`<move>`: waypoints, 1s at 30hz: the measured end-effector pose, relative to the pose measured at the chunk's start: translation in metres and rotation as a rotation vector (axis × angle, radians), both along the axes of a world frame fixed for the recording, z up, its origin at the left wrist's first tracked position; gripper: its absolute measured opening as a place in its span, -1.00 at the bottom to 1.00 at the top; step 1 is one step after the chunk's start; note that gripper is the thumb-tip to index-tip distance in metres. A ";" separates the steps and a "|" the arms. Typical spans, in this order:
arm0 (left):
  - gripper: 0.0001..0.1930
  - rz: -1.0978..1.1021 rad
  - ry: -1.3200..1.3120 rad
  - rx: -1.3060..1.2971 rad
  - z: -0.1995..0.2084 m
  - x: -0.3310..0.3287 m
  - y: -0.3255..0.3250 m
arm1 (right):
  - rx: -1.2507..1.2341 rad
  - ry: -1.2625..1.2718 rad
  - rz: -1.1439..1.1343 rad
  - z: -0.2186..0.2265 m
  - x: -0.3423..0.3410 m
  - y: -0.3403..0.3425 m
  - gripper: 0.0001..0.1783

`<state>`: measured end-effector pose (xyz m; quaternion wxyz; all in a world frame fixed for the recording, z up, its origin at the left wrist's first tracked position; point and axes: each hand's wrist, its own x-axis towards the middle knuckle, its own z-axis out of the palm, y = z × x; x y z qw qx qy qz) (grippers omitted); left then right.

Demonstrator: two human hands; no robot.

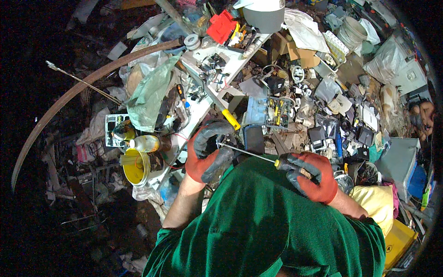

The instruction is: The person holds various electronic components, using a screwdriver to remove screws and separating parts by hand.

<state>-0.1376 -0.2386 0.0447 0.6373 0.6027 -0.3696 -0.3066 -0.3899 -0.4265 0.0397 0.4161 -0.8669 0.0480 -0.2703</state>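
My left hand (206,154), in a red and dark grey work glove, is curled around a small metallic part (224,140) whose kind I cannot make out. In the same kind of glove, my right hand (313,176) closes on the handle of a screwdriver (251,153). Its long thin shaft crosses above my lap, and its tip meets the small part at the left fingers. Just beyond the left hand lies a tool with a yellow handle (230,119). An orange and black screwdriver (181,94) rests on the white tabletop (199,110).
A yellow bucket (134,171) and a capped bottle (144,143) stand left of my left hand. Ahead is a blue box (257,111) beside a tray of small tools (278,112). Electronic scrap (317,136) covers the ground at right. A grey bucket (264,17) stands at the back.
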 end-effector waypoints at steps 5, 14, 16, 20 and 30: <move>-0.50 0.025 -0.170 0.210 -0.027 0.011 0.028 | 0.440 0.100 0.035 -0.018 -0.011 -0.008 -0.50; -0.36 -0.076 -0.421 0.159 -0.052 0.011 0.040 | 1.346 0.655 0.357 0.043 0.020 -0.040 -0.56; -0.35 -0.042 -0.408 0.196 -0.057 0.010 0.045 | 1.369 0.705 0.366 0.048 0.024 -0.040 -0.56; -0.34 -0.028 -0.404 0.101 -0.053 0.003 0.039 | 1.661 0.767 0.336 0.048 0.026 -0.039 -0.56; -0.38 0.039 -0.487 0.233 -0.078 -0.009 0.047 | 1.289 0.662 0.149 0.037 0.017 -0.033 -0.63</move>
